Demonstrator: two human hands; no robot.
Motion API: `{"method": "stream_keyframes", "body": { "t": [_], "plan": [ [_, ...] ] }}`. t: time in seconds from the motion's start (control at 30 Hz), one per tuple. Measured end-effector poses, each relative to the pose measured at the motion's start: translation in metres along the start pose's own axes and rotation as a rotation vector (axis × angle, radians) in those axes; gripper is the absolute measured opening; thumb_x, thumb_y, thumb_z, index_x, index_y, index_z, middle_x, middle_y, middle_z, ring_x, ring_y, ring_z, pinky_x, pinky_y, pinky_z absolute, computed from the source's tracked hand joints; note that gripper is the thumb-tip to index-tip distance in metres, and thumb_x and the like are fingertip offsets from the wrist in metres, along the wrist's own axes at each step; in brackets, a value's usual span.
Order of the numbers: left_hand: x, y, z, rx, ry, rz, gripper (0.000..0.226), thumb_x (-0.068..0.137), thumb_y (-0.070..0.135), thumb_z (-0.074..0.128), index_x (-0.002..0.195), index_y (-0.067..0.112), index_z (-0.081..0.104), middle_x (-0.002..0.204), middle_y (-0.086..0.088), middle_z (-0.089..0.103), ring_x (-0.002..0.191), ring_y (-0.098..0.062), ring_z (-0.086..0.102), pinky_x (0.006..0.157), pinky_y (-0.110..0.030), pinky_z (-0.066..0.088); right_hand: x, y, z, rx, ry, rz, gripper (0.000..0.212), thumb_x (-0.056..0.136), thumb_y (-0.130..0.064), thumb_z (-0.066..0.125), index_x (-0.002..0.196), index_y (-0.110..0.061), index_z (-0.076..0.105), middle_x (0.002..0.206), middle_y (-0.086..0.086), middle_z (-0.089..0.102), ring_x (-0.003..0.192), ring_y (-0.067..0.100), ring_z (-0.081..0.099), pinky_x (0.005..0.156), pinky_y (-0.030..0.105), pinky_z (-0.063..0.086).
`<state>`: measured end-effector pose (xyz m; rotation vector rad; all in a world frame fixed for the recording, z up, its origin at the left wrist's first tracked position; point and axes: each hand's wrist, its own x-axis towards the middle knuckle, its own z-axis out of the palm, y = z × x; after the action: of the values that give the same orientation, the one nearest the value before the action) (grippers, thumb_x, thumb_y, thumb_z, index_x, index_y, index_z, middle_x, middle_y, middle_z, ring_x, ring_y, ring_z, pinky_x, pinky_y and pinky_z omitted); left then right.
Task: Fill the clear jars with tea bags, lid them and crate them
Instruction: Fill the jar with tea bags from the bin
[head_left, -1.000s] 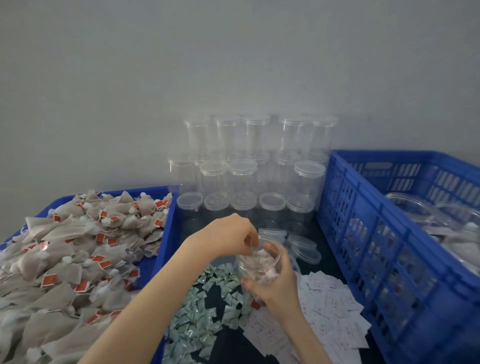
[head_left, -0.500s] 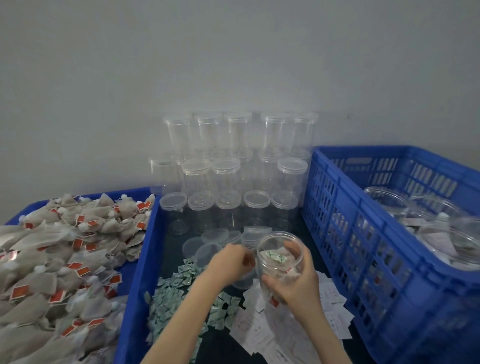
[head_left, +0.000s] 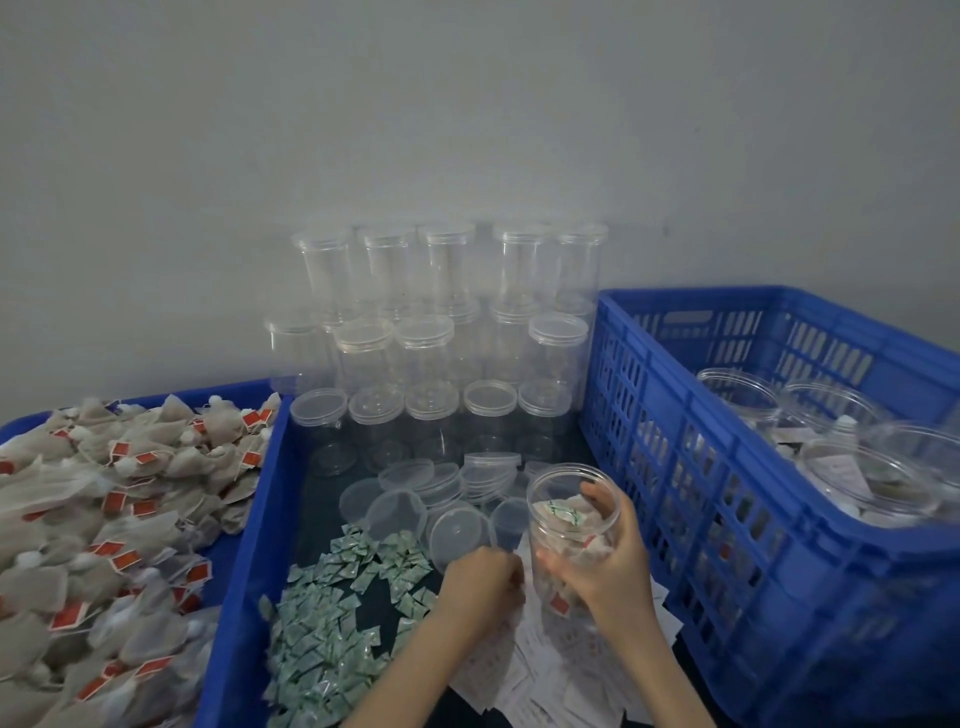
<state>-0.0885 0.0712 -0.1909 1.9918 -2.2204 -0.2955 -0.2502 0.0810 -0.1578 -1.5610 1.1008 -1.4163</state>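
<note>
My right hand (head_left: 610, 569) grips an open clear jar (head_left: 569, 512), upright and a little above the table. Tea bags and a green-printed packet lie inside it. My left hand (head_left: 483, 584) is low beside the jar, its fingers curled down onto the white paper slips (head_left: 545, 675); whether it pinches one is hidden. Loose clear lids (head_left: 402, 512) lie just beyond it. A heap of tea bags (head_left: 104, 519) with red tags fills the blue tray (head_left: 254, 519) on the left. The blue crate (head_left: 675, 467) at the right holds several filled jars (head_left: 883, 483).
Stacked empty lidded jars (head_left: 431, 364) stand against the grey wall behind the lids. A pile of small green packets (head_left: 332, 623) lies on the dark table between the tray and the slips. The crate wall rises close to my right hand.
My left hand came away from the jar's mouth and dropped to the paper slips. A green packet now lies in the jar. The jar moved right and slightly up in view.
</note>
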Motion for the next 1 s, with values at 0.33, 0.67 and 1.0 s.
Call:
{"method": "stream_keyframes", "body": {
  "t": [0.33, 0.67, 1.0],
  "plan": [
    [-0.004, -0.009, -0.017, -0.222, 0.05, -0.015, 0.011, 0.087, 0.028, 0.054, 0.087, 0.027, 0.064, 0.087, 0.009, 0.067, 0.074, -0.007, 0.06, 0.065, -0.024, 0.051, -0.002, 0.003, -0.004, -0.005, 0.0, 0.026, 0.083, 0.06, -0.001, 0.092, 0.125, -0.031, 0.05, 0.123, -0.015, 0.056, 0.11, -0.015, 0.052, 0.085, 0.0, 0.04],
    [-0.012, -0.018, -0.086, -0.519, 0.295, -0.094, 0.015, 0.087, 0.023, 0.062, 0.073, 0.023, 0.059, 0.073, 0.001, 0.066, 0.065, -0.017, 0.062, 0.065, -0.035, 0.054, -0.002, 0.008, 0.0, -0.05, -0.001, 0.057, 0.087, 0.057, -0.006, 0.094, 0.122, -0.04, 0.047, 0.122, -0.019, 0.056, 0.111, -0.02, 0.048, 0.085, -0.004, 0.036],
    [-0.012, 0.017, -0.129, -0.695, 0.158, 0.034, 0.011, 0.084, 0.015, 0.062, 0.075, 0.009, 0.063, 0.07, -0.004, 0.063, 0.063, -0.009, 0.05, 0.063, -0.026, 0.042, -0.003, 0.007, 0.009, -0.005, -0.031, 0.067, 0.08, 0.061, -0.005, 0.092, 0.119, -0.04, 0.048, 0.122, -0.017, 0.056, 0.105, -0.019, 0.053, 0.078, 0.002, 0.045]
  ]
}}
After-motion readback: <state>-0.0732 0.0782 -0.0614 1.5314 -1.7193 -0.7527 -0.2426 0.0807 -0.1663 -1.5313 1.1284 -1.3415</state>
